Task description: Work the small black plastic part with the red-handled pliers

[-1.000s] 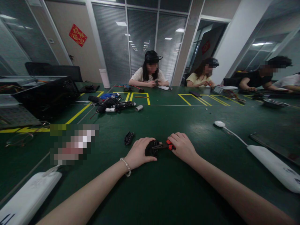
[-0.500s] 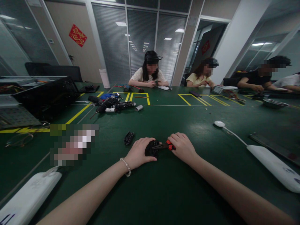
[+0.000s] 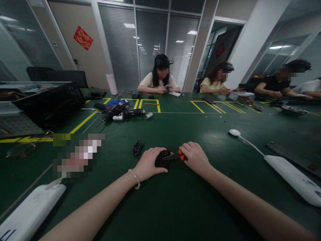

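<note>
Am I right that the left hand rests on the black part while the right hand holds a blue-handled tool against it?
Not quite: the handle is red, not blue. The head view shows the left hand on the black part and the right hand holding the red-handled tool against it.

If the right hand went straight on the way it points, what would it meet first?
Probably the small black part under the left hand: the right hand points left, and its red-handled tool seems to touch that part; depth is unclear.

I see red-handled pliers [image 3: 179,155], a black part [image 3: 161,160], and a dark green desk [image 3: 175,201] marked with yellow lines [image 3: 82,123].
</note>
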Available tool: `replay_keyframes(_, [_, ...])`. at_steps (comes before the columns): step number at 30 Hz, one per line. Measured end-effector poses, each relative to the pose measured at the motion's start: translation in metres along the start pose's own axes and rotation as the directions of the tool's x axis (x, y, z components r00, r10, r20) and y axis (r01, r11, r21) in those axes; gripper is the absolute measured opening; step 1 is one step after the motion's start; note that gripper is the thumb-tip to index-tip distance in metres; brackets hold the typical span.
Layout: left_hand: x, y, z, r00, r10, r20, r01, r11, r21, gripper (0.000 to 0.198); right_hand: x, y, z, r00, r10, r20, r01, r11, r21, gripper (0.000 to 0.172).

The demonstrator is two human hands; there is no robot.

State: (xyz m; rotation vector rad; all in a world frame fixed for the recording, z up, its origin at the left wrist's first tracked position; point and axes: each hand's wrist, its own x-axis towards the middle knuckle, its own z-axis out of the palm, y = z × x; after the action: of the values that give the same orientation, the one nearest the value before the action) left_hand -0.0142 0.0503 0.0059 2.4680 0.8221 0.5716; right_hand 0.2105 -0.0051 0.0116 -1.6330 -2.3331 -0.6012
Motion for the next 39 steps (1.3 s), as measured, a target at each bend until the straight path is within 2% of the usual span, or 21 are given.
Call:
replay_keyframes(6, [0.0006, 0.0001, 0.0003, 1.000, -0.004, 0.005, 0.004, 1.000, 0.003, 0.068, 0.0001, 0.0003, 0.0017, 1.000, 0.006, 0.007, -0.006, 0.999, 0.032, 0.027])
replay_keyframes(14, [0.0003, 0.0013, -0.0005, 1.000, -0.004, -0.007, 0.004, 1.000, 0.001, 0.068, -0.0009, -0.0004, -0.0008, 1.000, -0.005, -0.019, 0.004, 0.999, -0.045, 0.031])
replay_keyframes(25, [0.0010, 0.0011, -0.0002, 1.000, 0.000, -0.006, 0.000, 1.000, 0.001, 0.068, -0.0001, -0.0010, -0.0012, 1.000, -0.006, -0.009, 0.006, 1.000, -0.004, 0.026])
replay_keyframes(30, [0.0007, 0.0024, -0.0012, 1.000, -0.005, 0.000, 0.005, 1.000, -0.001, 0.068, -0.0004, -0.0002, -0.0012, 0.999, -0.018, -0.028, 0.017, 0.999, -0.046, 0.030])
replay_keyframes(39, [0.0003, 0.0033, -0.0021, 1.000, -0.018, 0.013, 0.018, 1.000, -0.004, 0.068, -0.0011, -0.0008, -0.0009, 1.000, 0.010, 0.012, -0.010, 1.000, 0.007, 0.029])
